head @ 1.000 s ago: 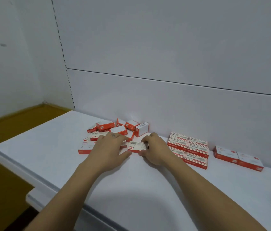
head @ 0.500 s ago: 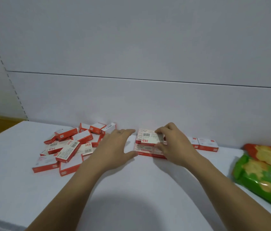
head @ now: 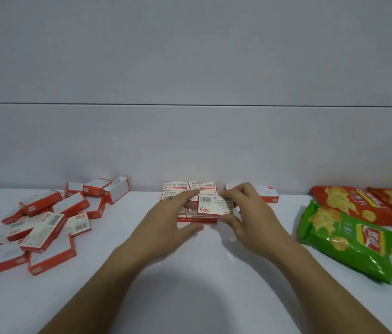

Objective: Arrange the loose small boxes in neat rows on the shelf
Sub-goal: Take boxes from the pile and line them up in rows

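Note:
My right hand (head: 248,213) grips a small red-and-white box (head: 214,205), barcode side up, just above the neat block of boxes (head: 187,186) against the back wall. My left hand (head: 166,220) is beside it with fingers spread, fingertips touching the held box's left edge over the block. A jumbled pile of loose boxes (head: 45,218) lies on the white shelf (head: 190,273) at the left. Two more boxes (head: 269,192) sit behind my right hand, partly hidden.
A green crisp bag (head: 349,242) lies at the right, with red crisp bags (head: 368,203) behind it. The white back panel (head: 190,141) rises right behind the boxes.
The view has swung right from the loose pile to the neat block. My right hand carried one box from the pile over to the block; my left hand followed alongside.

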`<action>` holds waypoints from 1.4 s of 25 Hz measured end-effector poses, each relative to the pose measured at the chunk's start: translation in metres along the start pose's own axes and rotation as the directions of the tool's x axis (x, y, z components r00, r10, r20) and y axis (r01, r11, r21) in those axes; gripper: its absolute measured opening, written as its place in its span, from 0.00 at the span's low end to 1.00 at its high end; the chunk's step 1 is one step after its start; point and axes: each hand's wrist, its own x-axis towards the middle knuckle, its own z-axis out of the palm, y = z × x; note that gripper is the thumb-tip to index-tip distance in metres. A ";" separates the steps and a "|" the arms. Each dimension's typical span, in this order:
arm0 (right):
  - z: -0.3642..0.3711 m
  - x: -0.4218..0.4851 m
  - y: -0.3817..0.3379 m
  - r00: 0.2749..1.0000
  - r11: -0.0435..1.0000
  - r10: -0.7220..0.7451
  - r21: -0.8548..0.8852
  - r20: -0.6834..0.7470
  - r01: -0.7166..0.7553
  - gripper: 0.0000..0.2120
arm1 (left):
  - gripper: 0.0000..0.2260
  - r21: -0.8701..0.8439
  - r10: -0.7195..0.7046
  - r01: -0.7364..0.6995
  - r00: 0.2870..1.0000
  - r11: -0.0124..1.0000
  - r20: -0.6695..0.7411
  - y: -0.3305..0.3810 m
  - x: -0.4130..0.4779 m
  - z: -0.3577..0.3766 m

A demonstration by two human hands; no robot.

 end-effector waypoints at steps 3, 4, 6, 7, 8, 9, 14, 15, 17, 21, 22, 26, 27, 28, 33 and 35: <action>0.006 -0.001 -0.002 1.000 1.000 -0.014 0.013 0.008 0.013 0.22 | 0.28 -0.101 -0.023 0.023 1.000 0.995 0.000 0.000 -0.004 -0.002; 0.008 -0.001 -0.003 1.000 1.000 -0.017 0.002 0.015 0.017 0.22 | 0.26 -0.123 -0.024 0.025 1.000 0.992 0.009 0.001 -0.004 -0.002; 0.011 -0.003 -0.003 0.999 1.000 -0.024 -0.009 0.029 0.024 0.22 | 0.23 -0.130 -0.023 0.025 1.000 0.991 0.013 0.003 -0.004 -0.001; 0.011 -0.003 -0.003 0.999 1.000 -0.024 -0.005 0.030 0.025 0.22 | 0.22 -0.131 -0.023 0.024 1.000 0.991 0.009 0.003 -0.004 -0.001; 0.011 -0.003 -0.003 0.999 1.000 -0.024 0.001 0.028 0.024 0.22 | 0.21 -0.131 -0.022 0.022 1.000 0.991 0.002 0.003 -0.004 0.000; 0.011 -0.003 -0.003 0.999 1.000 -0.026 0.010 0.021 0.026 0.22 | 0.21 -0.131 -0.016 0.015 1.000 0.991 -0.005 0.002 -0.004 0.000; 0.007 -0.004 -0.008 0.999 0.995 -0.016 0.094 -0.045 0.020 0.20 | 0.13 -0.245 -0.019 0.014 1.000 0.969 -0.020 0.004 -0.001 0.000; 0.005 -0.005 -0.009 0.999 0.994 -0.013 0.107 -0.050 0.019 0.20 | 0.10 -0.271 -0.043 0.038 0.999 0.962 -0.011 0.005 -0.001 0.000; 0.004 -0.004 -0.011 0.998 0.991 0.000 0.130 -0.067 0.009 0.17 | 0.07 -0.320 -0.115 0.116 0.993 0.940 0.023 0.005 0.000 0.000; 0.002 0.000 -0.015 0.974 0.856 0.222 0.487 -0.041 -0.175 0.10 | 0.22 -0.422 -0.244 0.240 0.969 0.874 0.046 0.008 0.000 0.000; 0.001 0.001 -0.016 0.967 0.802 0.253 0.562 -0.017 -0.200 0.10 | 0.22 -0.476 -0.249 0.241 0.967 0.846 0.048 0.008 0.000 -0.002; -0.001 0.001 -0.015 0.957 0.714 0.291 0.660 0.021 -0.232 0.09 | 0.10 -0.583 -0.223 0.234 0.970 0.778 0.093 0.010 0.003 -0.007; -0.001 0.001 -0.015 0.954 0.705 0.299 0.669 0.021 -0.236 0.09 | 0.08 -0.595 -0.216 0.238 0.970 0.768 0.110 0.011 0.002 -0.007; -0.001 0.001 -0.015 0.952 0.698 0.306 0.675 0.021 -0.239 0.09 | 0.08 -0.609 -0.209 0.238 0.971 0.756 0.120 0.012 0.002 -0.007; 0.004 0.000 -0.020 0.937 0.593 0.342 0.757 0.072 -0.274 0.07 | 0.10 -0.723 -0.232 0.224 0.968 0.654 0.090 0.016 0.001 -0.008; 0.008 -0.001 -0.025 0.928 0.523 0.338 0.788 0.158 -0.325 0.06 | 0.11 -0.781 -0.272 0.214 0.961 0.587 0.059 0.017 0.002 -0.008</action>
